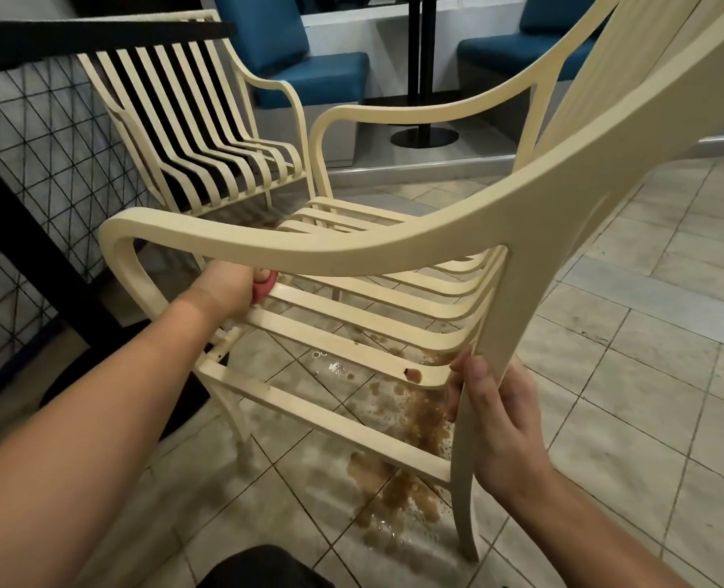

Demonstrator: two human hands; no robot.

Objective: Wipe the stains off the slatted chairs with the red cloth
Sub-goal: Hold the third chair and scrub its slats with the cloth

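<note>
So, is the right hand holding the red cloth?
No, the red cloth is in the left hand at a slat, while the right hand grips the frame of the near chair.

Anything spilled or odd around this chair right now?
Yes. A brown puddle spreads over the floor tiles under the near chair, and brown drops sit on a seat slat by the right hand, away from the red cloth in the left hand.

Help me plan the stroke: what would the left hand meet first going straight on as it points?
Probably the seat slats of the near chair: the left hand, gripping the red cloth, points across them.
</note>
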